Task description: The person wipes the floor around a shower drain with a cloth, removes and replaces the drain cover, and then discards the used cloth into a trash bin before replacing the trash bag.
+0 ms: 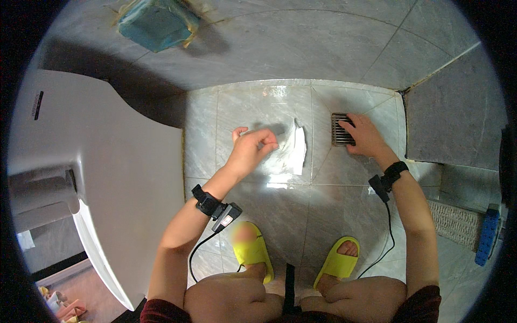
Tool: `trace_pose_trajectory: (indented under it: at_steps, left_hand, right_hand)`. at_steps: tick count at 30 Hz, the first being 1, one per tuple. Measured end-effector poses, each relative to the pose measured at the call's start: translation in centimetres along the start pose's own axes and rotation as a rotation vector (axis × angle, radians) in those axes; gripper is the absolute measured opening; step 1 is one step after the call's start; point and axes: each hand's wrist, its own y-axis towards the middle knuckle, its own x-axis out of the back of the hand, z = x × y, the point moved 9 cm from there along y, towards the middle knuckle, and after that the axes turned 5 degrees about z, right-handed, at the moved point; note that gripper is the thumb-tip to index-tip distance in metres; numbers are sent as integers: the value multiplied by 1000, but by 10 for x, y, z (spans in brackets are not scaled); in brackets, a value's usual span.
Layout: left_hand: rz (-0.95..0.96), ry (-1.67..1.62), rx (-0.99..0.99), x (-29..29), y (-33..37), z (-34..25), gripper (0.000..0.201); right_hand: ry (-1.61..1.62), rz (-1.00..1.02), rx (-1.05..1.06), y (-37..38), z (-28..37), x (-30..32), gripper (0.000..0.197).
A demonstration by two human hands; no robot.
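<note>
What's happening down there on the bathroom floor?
A person in yellow slippers squats on the tiled floor. The right hand rests on a metal floor drain grate, fingers on its bars. The left hand pinches a crumpled white tissue above the wet tiles. A white toilet stands to the left.

I see open tile left of the floor drain, where only a white tissue lies. Farther left the white toilet blocks passage; just right of the drain a grey wall closes in.
</note>
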Motion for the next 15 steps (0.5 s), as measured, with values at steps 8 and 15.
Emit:
trace_pose_trajectory:
  at_steps: [8, 15]
  left_hand:
    - [-4, 10, 16, -6, 6, 8, 10]
    - [19, -34, 42, -18, 11, 25, 9]
  right_hand:
    - [60, -84, 19, 4, -4, -14, 61]
    - [163, -120, -88, 6, 28, 7, 47]
